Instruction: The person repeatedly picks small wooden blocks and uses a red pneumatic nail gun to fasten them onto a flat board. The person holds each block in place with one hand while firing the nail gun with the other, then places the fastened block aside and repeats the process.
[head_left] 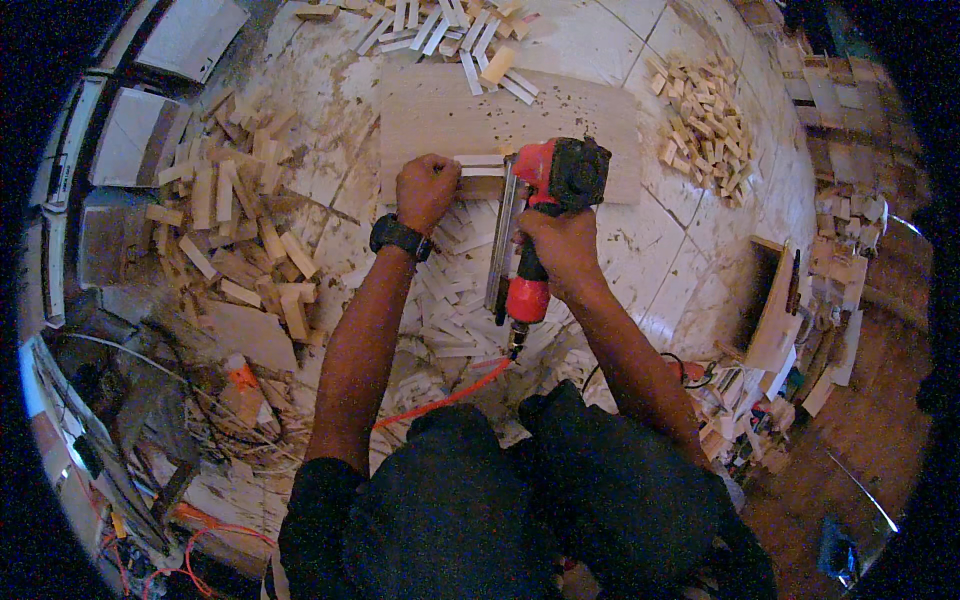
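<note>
My right hand (565,248) is wrapped round the handle of a red and black air nail gun (535,172). Its metal magazine points toward me, and an orange air hose (455,397) joins the bottom of the grip. The closed fingers of my left hand (428,190) pinch the left end of a short wood strip (480,164) with a white face. At the strip's right end sits the nose of the nail gun; whether it presses on the wood I cannot tell. Under both lies a flat wooden board (430,110) on the floor.
Loose wood blocks (230,200) heap up on the left, smaller blocks (708,125) at the far right. White-edged wood pieces (440,30) lie beyond the board, and white strips (450,310) between my arms. A wooden box (778,310) stands right; cables (190,370) tangle at left.
</note>
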